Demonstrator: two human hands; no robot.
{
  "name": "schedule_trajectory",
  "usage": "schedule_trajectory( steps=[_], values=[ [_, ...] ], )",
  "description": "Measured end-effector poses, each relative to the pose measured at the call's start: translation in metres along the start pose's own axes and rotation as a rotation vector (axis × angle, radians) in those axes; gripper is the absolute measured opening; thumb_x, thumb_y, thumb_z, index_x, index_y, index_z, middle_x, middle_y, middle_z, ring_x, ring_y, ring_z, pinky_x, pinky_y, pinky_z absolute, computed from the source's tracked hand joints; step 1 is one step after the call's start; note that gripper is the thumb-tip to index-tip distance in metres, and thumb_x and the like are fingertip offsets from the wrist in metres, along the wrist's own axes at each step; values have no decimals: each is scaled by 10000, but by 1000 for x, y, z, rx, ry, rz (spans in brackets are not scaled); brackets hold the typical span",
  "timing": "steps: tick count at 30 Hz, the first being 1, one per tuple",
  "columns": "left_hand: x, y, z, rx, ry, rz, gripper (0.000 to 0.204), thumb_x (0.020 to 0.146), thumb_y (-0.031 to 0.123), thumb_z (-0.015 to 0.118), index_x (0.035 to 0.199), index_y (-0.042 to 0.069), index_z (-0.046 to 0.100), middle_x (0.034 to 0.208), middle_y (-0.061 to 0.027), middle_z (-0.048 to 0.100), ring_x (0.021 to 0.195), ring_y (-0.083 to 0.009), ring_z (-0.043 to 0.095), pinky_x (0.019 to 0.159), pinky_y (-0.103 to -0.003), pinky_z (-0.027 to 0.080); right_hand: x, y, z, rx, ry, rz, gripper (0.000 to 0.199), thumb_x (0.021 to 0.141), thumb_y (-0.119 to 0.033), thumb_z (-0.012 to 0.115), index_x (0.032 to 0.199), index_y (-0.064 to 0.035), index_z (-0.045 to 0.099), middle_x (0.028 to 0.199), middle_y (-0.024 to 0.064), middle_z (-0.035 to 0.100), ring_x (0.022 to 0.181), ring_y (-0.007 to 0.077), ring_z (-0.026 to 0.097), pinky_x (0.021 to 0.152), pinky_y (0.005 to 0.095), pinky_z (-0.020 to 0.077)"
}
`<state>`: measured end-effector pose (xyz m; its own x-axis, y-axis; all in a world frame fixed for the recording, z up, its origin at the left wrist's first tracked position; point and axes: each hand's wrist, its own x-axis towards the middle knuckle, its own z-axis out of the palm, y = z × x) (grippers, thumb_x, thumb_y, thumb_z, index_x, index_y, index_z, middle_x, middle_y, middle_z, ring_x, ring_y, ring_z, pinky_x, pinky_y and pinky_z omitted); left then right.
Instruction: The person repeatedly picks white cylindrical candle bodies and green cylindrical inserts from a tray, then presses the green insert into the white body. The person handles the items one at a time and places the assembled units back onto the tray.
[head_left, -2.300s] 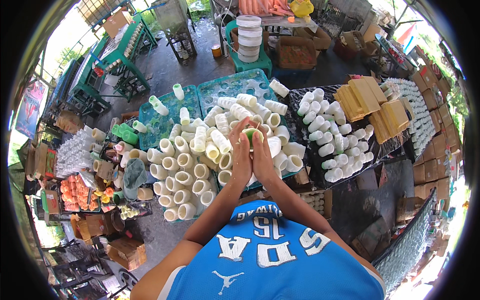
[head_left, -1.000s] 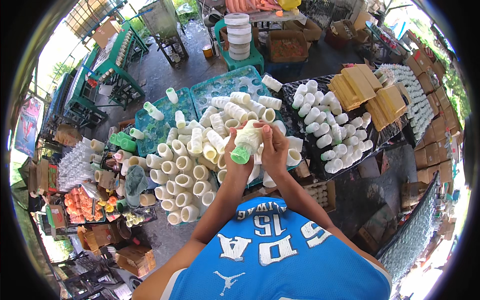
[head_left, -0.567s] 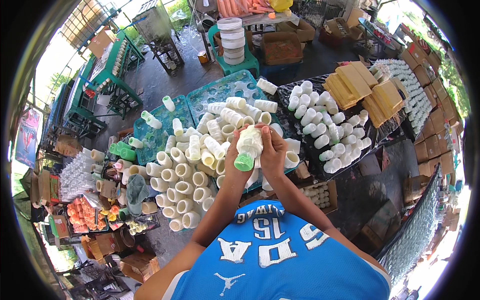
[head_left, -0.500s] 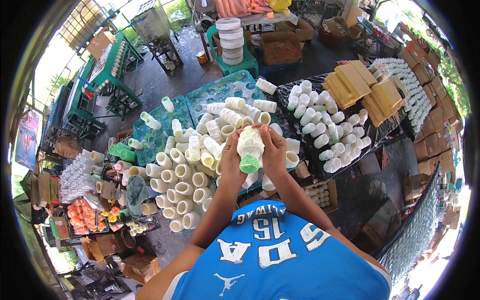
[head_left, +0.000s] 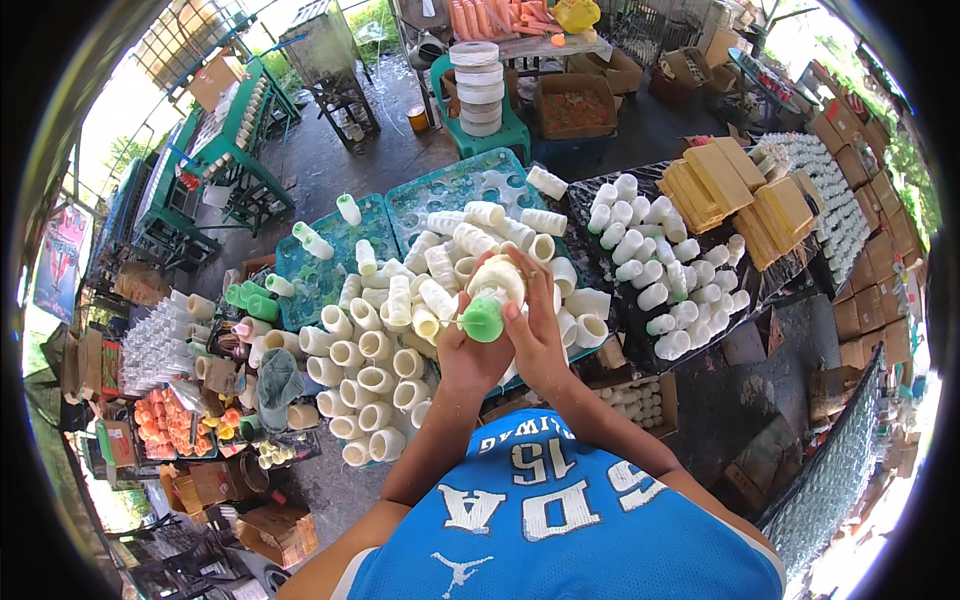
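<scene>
Near the middle of the frame, a cream-white ribbed cup (head_left: 497,280) fitted onto a green cone-shaped piece (head_left: 483,320) is clasped between both hands. The left hand (head_left: 470,352) is closed around the green piece from below; the right hand (head_left: 535,325) is wrapped over the cup's right side, fingers (head_left: 524,268) curled across its top.

Just behind the hands, teal moulded trays (head_left: 450,190) with round sockets are seen, their upper parts bare and their lower parts buried under a heap of white cups (head_left: 400,310), some upright with open mouths, others lying on their sides. To the right of centre, a dark tray (head_left: 600,190) is filled with standing white cups (head_left: 650,260). In the upper right, stacks of flat yellow cartons (head_left: 740,190) are laid beside a dense block of small white pieces (head_left: 835,200). A cardboard box (head_left: 645,400) below the dark tray is seen to hold small pale round items, too small to identify. At the lower left, orange pieces (head_left: 165,420) are gathered in a tray, and a few loose green cones (head_left: 250,298) lie at the left edge of the heap.

The blue printed shirt (head_left: 560,520) fills the lower centre and hides the ground beneath. Edges of the scene are bent and cut off by the black rim.
</scene>
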<state>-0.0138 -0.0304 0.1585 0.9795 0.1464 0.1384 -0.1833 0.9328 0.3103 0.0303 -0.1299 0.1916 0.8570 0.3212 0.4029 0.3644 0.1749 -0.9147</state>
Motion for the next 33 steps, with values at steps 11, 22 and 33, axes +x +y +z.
schedule_trajectory(
  steps=[11,22,33],
  values=[
    [0,-6,8,388,192,152,644,1146,428,471,1653,50,350,1553,-166,542,1412,-294,565,1208,-431,444,0,18,-3,-153,71,-117,443,1150,-246,462,1473,32,583,1319,225,618,1227,345,614,1080,415,466],
    [-4,-7,-17,267,249,94,571,1166,433,424,1573,35,469,1513,-152,579,1380,-274,588,1157,-414,488,-9,41,-7,-77,6,-31,447,1135,-262,472,1456,14,617,1395,218,589,1275,348,572,1124,431,432],
    [2,-9,11,77,81,89,655,1155,434,444,1682,69,310,1638,-148,463,1478,-295,497,1255,-463,375,-1,16,-10,5,-101,-12,567,1130,-283,451,1604,25,423,1491,213,446,1379,326,443,1208,421,319]
  ],
)
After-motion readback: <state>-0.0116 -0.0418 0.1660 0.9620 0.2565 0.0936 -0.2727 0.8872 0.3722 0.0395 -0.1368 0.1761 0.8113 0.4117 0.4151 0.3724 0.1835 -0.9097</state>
